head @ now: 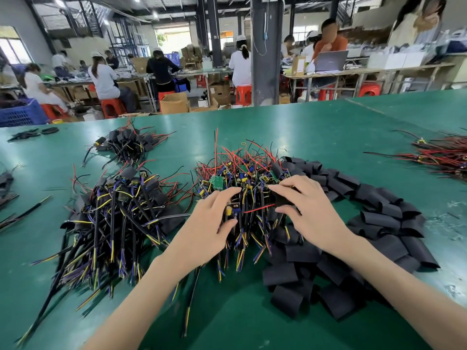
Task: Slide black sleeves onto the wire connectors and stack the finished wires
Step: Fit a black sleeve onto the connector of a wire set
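Head view: left hand (212, 224) is pinching a small wire connector board with a yellow capacitor (228, 210), right over the tangled heap of red-and-black unsleeved wires (242, 170). Right hand (312, 214) is gripping a flat black sleeve (283, 199) just beside it. The sleeved-wire stack (121, 213) is lying leftward on the green table (328, 127).

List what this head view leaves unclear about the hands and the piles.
All in the head view:
- Left hand: fingertips sink into the unsleeved wire pile; a grip cannot be confirmed.
- Right hand: pinches a black sleeve, but its fingers hide whether a connector is inside.
- Red wire bundle: cut off by the right edge.
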The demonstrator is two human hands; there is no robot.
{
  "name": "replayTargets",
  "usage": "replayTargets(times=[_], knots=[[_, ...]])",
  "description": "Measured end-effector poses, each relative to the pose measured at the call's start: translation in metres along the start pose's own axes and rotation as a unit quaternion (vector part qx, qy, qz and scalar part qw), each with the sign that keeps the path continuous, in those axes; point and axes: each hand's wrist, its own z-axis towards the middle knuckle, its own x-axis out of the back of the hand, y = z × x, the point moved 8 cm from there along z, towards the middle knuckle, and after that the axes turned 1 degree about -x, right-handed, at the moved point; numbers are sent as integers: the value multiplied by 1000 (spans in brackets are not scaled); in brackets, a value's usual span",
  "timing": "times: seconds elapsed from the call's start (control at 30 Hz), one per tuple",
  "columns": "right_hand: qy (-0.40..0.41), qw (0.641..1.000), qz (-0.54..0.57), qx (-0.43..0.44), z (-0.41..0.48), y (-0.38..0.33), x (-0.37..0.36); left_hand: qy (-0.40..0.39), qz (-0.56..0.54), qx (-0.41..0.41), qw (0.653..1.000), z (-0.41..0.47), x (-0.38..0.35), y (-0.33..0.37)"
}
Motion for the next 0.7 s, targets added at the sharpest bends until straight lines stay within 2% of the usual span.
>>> replayTargets(times=[0.13,0.33,0.47,0.7], knots=[[-1,1000,16,12,-3,-11,-4,38,-9,1,999,-1,-2,2],[-1,998,46,50,-4,-30,-5,83,12,-40,996,-1,4,19],[-5,998,53,41,-5,-34,-7,103,15,-65,992,-2,9,28],[-16,996,76,50,-5,-36,-6,95,4,-71,993,-4,8,35]])
